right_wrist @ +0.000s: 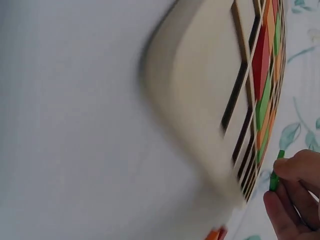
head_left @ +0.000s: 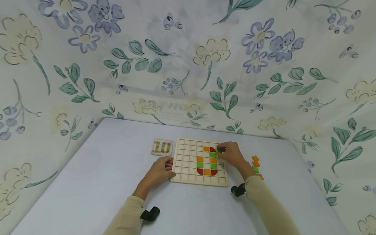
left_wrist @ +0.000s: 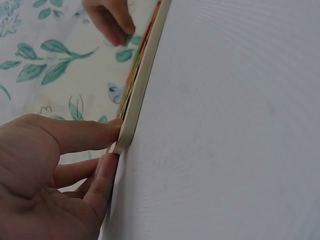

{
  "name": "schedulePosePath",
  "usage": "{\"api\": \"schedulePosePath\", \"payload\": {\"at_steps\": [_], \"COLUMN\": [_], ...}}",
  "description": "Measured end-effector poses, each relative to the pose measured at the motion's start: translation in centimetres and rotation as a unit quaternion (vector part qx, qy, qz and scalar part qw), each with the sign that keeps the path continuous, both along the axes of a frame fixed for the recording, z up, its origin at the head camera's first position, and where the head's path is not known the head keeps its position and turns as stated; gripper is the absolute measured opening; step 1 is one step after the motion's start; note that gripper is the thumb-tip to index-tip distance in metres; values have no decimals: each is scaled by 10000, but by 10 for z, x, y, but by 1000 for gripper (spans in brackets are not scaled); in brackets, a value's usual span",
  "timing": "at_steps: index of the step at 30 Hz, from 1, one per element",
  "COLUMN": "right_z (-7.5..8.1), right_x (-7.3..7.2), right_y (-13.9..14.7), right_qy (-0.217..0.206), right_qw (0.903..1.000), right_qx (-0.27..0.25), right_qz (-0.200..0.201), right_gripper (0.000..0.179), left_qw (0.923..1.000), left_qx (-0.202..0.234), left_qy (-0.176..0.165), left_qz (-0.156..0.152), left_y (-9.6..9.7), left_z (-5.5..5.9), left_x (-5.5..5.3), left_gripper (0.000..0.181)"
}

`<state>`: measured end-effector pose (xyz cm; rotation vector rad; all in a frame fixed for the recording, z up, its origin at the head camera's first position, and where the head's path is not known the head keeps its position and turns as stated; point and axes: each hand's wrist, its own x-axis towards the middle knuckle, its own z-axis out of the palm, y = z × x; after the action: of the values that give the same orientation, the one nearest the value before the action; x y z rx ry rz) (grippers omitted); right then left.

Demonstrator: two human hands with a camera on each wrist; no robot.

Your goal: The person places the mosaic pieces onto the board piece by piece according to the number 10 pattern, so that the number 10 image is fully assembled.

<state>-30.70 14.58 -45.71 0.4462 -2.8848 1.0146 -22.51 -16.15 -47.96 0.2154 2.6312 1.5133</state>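
A wooden grid board (head_left: 184, 159) lies on the white table, with orange, green and red tiles set in its right half in a looped shape. My left hand (head_left: 158, 169) holds the board's near left edge, thumb on the rim and fingers against the side, as the left wrist view shows up close. Over the board's far right part, my right hand (head_left: 231, 152) pinches a small green tile (right_wrist: 276, 172) between thumb and fingertips. The tile stands on edge in that grip, above the grid.
A small pattern card (head_left: 162, 147) with a coloured design lies just left of the board. Several loose orange and green tiles (head_left: 255, 164) lie on the table beside the right forearm. Floral cloth (head_left: 186, 62) hangs behind the table (head_left: 120, 144).
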Motion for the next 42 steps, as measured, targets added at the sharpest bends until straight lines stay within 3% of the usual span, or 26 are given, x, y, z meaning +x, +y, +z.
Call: {"api": "schedulePosePath", "payload": {"at_steps": [6, 12, 27, 42], "right_z": [-5, -6, -7, -11], "right_x": [-2, -4, -5, -5], "right_y": [-36, -59, -66, -66], "right_qy": [136, -129, -563, -272], "right_qw": [9989, 9972, 9965, 9967], "right_qx": [-176, -206, 183, 28], "right_qz": [423, 708, 589, 764], "right_gripper": [28, 30, 30, 28], "left_qw": [9999, 9998, 9999, 9998], "left_qx": [71, 179, 147, 168], "left_qy": [-64, -41, -84, -70], "left_qz": [61, 29, 15, 10], "left_y": [-1, -2, -2, -1], "left_z": [-2, -2, 1, 1], "left_x": [0, 0, 2, 2], "left_gripper": [64, 61, 61, 61]}}
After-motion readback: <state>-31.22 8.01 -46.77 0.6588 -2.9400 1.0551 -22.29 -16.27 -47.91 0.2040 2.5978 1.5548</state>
